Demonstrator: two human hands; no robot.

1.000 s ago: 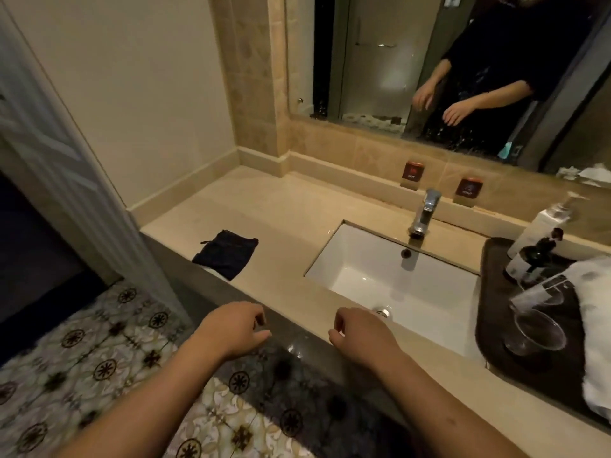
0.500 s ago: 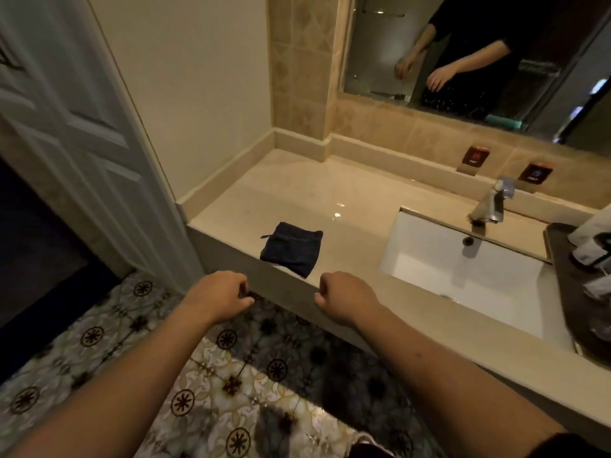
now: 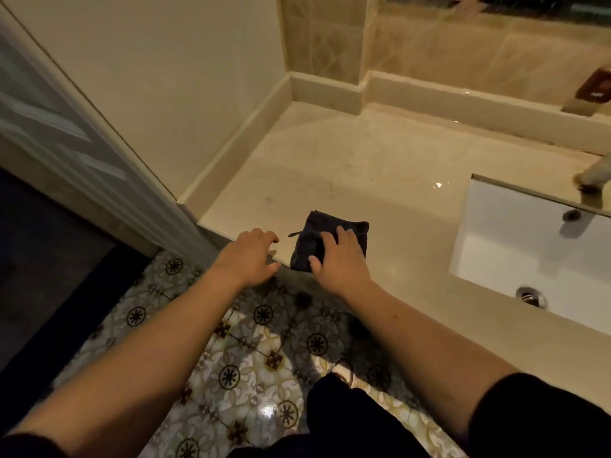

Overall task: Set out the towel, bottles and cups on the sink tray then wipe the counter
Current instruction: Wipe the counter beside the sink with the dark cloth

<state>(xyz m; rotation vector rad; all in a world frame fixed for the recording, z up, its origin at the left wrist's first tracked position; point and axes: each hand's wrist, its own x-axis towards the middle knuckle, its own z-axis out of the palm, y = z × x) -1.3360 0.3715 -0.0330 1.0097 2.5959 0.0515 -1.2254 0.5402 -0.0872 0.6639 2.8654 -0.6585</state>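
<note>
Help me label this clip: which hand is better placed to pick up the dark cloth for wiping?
Right. The right hand already lies on the dark cloth at the counter edge, fingers spread over it. The left hand hovers open beside it, touching nothing.

Both hands, left point(image 3: 246, 256) and right point(image 3: 340, 259), reach forward, fingers spread.

cloth point(image 3: 332, 241) on counter point(image 3: 363, 166) front edge, sink point(image 3: 529, 246) right
</note>
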